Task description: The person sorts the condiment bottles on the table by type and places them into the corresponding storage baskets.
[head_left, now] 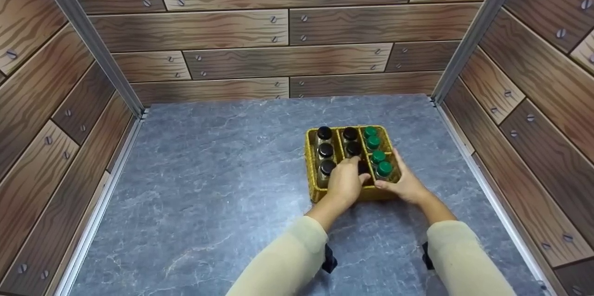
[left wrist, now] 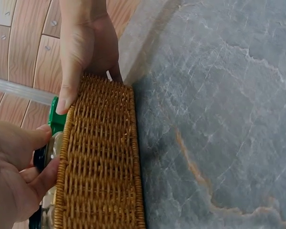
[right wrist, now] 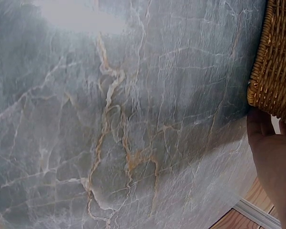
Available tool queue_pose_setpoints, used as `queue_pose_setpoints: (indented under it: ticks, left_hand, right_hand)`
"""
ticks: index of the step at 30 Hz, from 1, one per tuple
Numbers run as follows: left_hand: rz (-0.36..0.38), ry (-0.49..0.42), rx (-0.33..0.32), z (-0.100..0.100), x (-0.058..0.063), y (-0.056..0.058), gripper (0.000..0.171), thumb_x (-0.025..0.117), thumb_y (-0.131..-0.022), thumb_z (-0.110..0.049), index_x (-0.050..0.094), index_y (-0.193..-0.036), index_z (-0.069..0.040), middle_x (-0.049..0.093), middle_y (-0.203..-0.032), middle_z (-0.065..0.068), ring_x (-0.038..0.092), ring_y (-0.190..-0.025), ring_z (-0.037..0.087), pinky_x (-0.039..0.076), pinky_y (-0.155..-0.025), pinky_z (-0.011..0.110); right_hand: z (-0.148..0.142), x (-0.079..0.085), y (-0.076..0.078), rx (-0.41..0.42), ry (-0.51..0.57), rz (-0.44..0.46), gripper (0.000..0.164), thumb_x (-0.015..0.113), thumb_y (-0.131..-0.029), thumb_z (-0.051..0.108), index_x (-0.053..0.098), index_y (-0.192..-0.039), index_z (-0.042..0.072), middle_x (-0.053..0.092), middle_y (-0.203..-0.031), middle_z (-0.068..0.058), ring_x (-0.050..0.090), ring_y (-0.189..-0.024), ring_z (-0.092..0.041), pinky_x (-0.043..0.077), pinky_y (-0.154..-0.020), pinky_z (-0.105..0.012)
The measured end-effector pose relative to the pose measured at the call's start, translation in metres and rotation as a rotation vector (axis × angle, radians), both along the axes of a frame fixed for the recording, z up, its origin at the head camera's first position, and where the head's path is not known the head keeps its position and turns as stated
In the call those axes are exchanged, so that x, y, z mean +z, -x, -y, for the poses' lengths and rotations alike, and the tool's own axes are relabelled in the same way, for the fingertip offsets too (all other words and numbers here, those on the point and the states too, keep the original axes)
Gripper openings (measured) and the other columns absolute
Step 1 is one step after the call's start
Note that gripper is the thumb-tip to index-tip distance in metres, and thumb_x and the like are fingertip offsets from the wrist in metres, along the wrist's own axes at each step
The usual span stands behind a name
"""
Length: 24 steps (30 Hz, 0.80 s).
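A yellow-brown wicker basket (head_left: 313,192) with dividers stands on the table, holding small glass jars. Black-capped jars (head_left: 326,150) fill the left compartment and stand in the middle one; green-capped jars (head_left: 372,142) stand in the two right ones. My left hand (head_left: 345,180) reaches over the near rim into the middle compartment. Its thumb and fingers pinch a black-capped jar (left wrist: 39,157), mostly hidden by the hand in the head view. My right hand (head_left: 408,184) grips the basket's near right corner, thumb at the front rim and fingers along the right side.
The grey marbled tabletop (head_left: 209,170) extends around the basket. Wood-patterned walls (head_left: 287,31) enclose it at the back and both sides, with metal strips (head_left: 448,68) at the corners.
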<state>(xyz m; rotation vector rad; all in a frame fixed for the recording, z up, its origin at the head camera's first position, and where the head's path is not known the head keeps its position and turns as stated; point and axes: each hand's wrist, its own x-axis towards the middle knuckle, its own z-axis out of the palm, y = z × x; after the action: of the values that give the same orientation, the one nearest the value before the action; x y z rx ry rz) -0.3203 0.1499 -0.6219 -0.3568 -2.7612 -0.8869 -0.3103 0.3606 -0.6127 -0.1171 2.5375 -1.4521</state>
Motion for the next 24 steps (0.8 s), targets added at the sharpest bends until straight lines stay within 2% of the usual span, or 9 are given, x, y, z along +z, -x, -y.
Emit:
queue_pose_setpoints:
  ticks: [4,5,8,10,14,16,17,21,24]
  left_hand:
    - [-0.038,0.022,0.017,0.002,0.0,-0.002,0.059,0.084,-0.093,-0.046,0.07,-0.139,-0.012,0.079,-0.128,0.007,0.078,-0.113,0.024,0.064,-0.099,0.035]
    - [-0.04,0.011,0.015,0.002,-0.006,0.002,0.059,0.085,-0.093,-0.048,0.071,-0.139,-0.013,0.079,-0.128,0.006,0.078,-0.112,0.023,0.064,-0.097,0.034]
    - [-0.024,0.01,0.021,0.003,-0.005,0.0,0.064,0.086,-0.091,-0.048,0.069,-0.143,-0.012,0.078,-0.133,0.007,0.077,-0.118,0.023,0.063,-0.102,0.035]
    - [-0.025,-0.005,0.021,0.005,0.003,-0.005,0.067,0.088,-0.09,-0.045,0.068,-0.143,-0.01,0.077,-0.136,0.009,0.076,-0.122,0.024,0.062,-0.105,0.035]
    - [-0.056,-0.018,0.012,0.002,-0.002,-0.006,0.067,0.087,-0.092,-0.041,0.066,-0.146,-0.007,0.073,-0.145,0.01,0.072,-0.131,0.024,0.059,-0.112,0.034]
    - [-0.067,-0.035,-0.015,0.008,0.013,-0.017,0.062,0.086,-0.094,-0.037,0.067,-0.144,-0.006,0.072,-0.146,0.01,0.071,-0.132,0.023,0.058,-0.112,0.033]
    - [-0.071,-0.047,-0.029,0.009,0.014,-0.02,0.06,0.085,-0.095,-0.036,0.067,-0.144,-0.006,0.072,-0.146,0.01,0.071,-0.133,0.024,0.058,-0.114,0.034]
    - [-0.079,-0.092,-0.105,0.028,0.055,-0.056,0.045,0.082,-0.097,-0.022,0.071,-0.138,-0.006,0.073,-0.142,0.01,0.07,-0.131,0.028,0.056,-0.115,0.034]
    - [-0.112,-0.093,-0.128,0.036,0.057,-0.068,0.039,0.079,-0.098,-0.016,0.072,-0.135,-0.009,0.074,-0.141,0.007,0.068,-0.13,0.027,0.056,-0.114,0.034]
  right_hand:
    - [0.002,0.0,0.001,0.012,-0.002,-0.004,0.129,0.086,-0.095,0.03,-0.015,-0.174,0.018,-0.003,-0.179,-0.034,0.012,-0.165,-0.056,0.015,-0.135,-0.069]
    - [0.002,0.0,0.001,0.014,-0.007,-0.005,0.129,0.086,-0.095,0.031,-0.015,-0.174,0.018,-0.004,-0.179,-0.033,0.01,-0.165,-0.056,0.015,-0.135,-0.07]
    - [0.003,0.001,0.0,0.014,-0.011,-0.004,0.129,0.086,-0.095,0.031,-0.015,-0.174,0.018,-0.003,-0.179,-0.033,0.01,-0.165,-0.055,0.015,-0.135,-0.07]
    - [0.004,0.001,0.001,0.019,-0.003,-0.012,0.129,0.086,-0.095,0.029,-0.015,-0.174,0.017,0.0,-0.179,-0.034,0.015,-0.164,-0.055,0.017,-0.135,-0.069]
    - [0.005,0.001,0.003,0.036,0.022,-0.043,0.129,0.087,-0.094,0.023,-0.014,-0.174,0.015,0.008,-0.178,-0.036,0.032,-0.158,-0.054,0.025,-0.132,-0.065]
    - [0.004,0.001,0.003,0.045,0.017,-0.06,0.129,0.087,-0.093,0.021,-0.013,-0.174,0.014,0.01,-0.177,-0.037,0.035,-0.156,-0.054,0.027,-0.131,-0.065]
    - [0.004,0.001,0.004,0.049,0.015,-0.067,0.129,0.087,-0.093,0.021,-0.013,-0.174,0.013,0.012,-0.176,-0.038,0.036,-0.155,-0.054,0.028,-0.131,-0.065]
    - [0.0,0.003,0.003,0.047,-0.039,-0.078,0.129,0.088,-0.092,0.025,-0.011,-0.174,0.01,0.013,-0.175,-0.04,0.033,-0.156,-0.057,0.027,-0.13,-0.068]
    - [-0.001,0.006,0.001,0.031,-0.12,-0.08,0.129,0.089,-0.091,0.032,-0.008,-0.174,0.009,0.017,-0.171,-0.044,0.033,-0.155,-0.06,0.029,-0.128,-0.072]
